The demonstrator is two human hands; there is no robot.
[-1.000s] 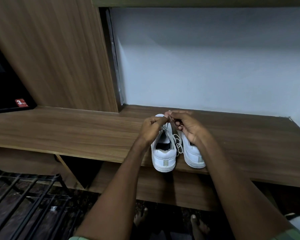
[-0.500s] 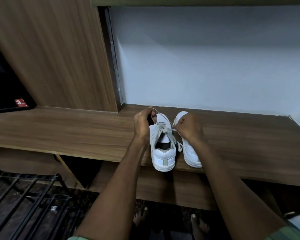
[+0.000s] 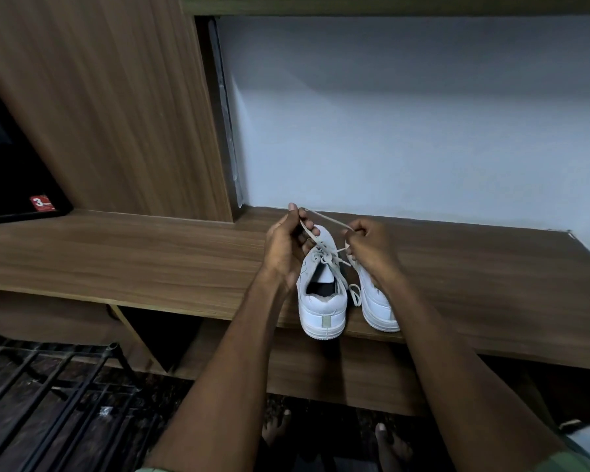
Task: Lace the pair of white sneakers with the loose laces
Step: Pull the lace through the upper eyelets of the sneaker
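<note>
Wooden shelf [image 3: 150,260]; hands [image 3: 288,248] pinch lace [image 3: 324,218]

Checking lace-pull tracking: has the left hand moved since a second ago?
Yes. The left hand has moved left and up, away from the right hand, from over the left sneaker's toe to its left side, pulling the lace taut.

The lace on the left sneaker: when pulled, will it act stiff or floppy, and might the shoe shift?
Probably floppy: the lace runs taut only between the left hand and right hand, while a slack loop droops beside the left sneaker. The shoe looks light, with its heel at the shelf edge, so a hard tug might drag it.
</note>
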